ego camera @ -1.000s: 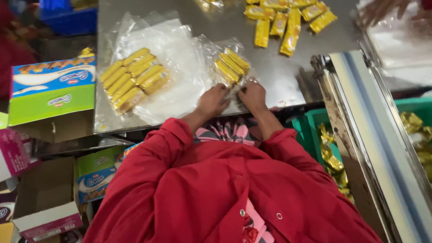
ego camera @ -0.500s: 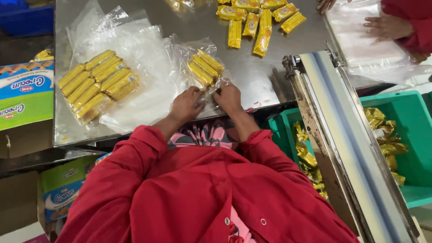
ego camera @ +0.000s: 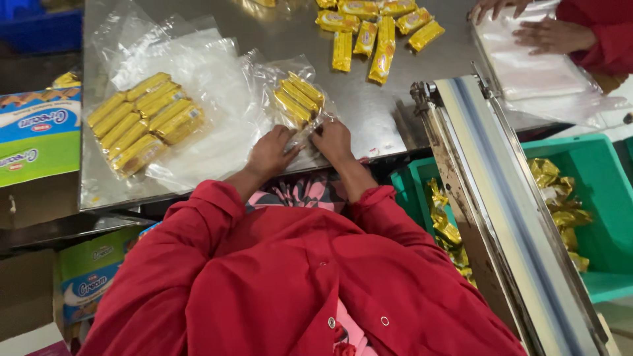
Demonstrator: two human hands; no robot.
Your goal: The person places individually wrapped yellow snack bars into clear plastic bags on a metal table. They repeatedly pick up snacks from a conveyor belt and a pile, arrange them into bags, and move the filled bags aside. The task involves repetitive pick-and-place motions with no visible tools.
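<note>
A clear plastic bag (ego camera: pixel 300 99) with several yellow biscuit packets inside lies on the steel table (ego camera: pixel 369 112). My left hand (ego camera: pixel 270 153) and my right hand (ego camera: pixel 333 140) pinch the bag's open near end between them. Both arms wear red sleeves. To the left, a second filled bag of yellow packets (ego camera: pixel 142 122) rests on a stack of empty clear bags (ego camera: pixel 198 72).
Loose yellow packets (ego camera: pixel 372 33) lie at the table's far side. A co-worker's hands (ego camera: pixel 550 33) press on a pile of clear bags at the far right. A heat sealer bar (ego camera: pixel 501 198) runs along my right, above green crates (ego camera: pixel 593 191) with gold wrappers. Printed cartons (ego camera: pixel 36 132) stand at the left.
The view has shifted, so the table appears further left. My hands stay on the near end of the small bag, working its opening closer together.
</note>
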